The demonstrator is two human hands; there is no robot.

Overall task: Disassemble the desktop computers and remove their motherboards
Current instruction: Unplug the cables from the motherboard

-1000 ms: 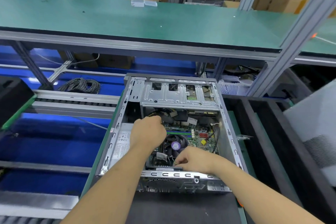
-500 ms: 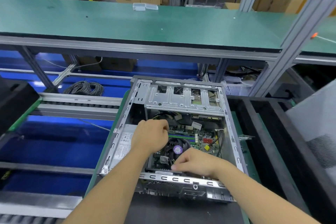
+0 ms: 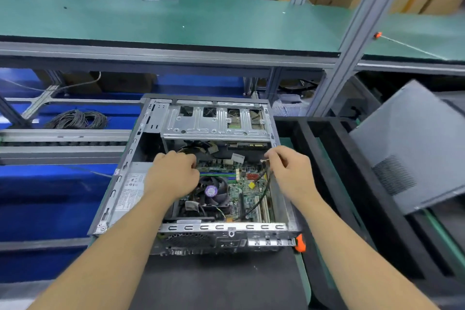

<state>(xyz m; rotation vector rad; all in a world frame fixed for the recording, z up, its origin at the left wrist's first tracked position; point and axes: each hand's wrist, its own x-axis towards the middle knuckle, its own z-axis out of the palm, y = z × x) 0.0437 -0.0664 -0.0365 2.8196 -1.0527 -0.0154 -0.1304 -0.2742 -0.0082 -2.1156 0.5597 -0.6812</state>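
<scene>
Computer: an open grey sheet-metal desktop case (image 3: 221, 228) lies on its side on a dark mat (image 3: 219, 282) at the near edge of the bench, its rear port panel toward the person.
Motherboard: the green circuit board (image 3: 247, 192) sits on the floor of the case, still inside it, with a black round cooling fan bearing a purple centre label (image 3: 212, 191) near its middle.
Drive cage: a perforated silver metal bracket (image 3: 216, 121) spans the far end of the case.
Power supply: a grey box with a white printed label (image 3: 128, 191) fills the left side of the case.
Left hand: the left hand (image 3: 173, 176) reaches into the case just left of the fan, fingers curled under at the far-left part of the board; what they grasp is hidden by the knuckles, so I cannot tell the grip.
Right hand: the right hand (image 3: 289, 171) is above the right wall of the case, thumb and forefinger pinched narrowly on the small pale connector of a thin black cable (image 3: 261, 196) that runs down across the board toward the near edge.
Surroundings: a grey side panel (image 3: 412, 143) leans at the right; a coil of grey wire (image 3: 78, 119) lies at the left beyond the bench; a green-topped shelf (image 3: 176, 20) crosses above.
</scene>
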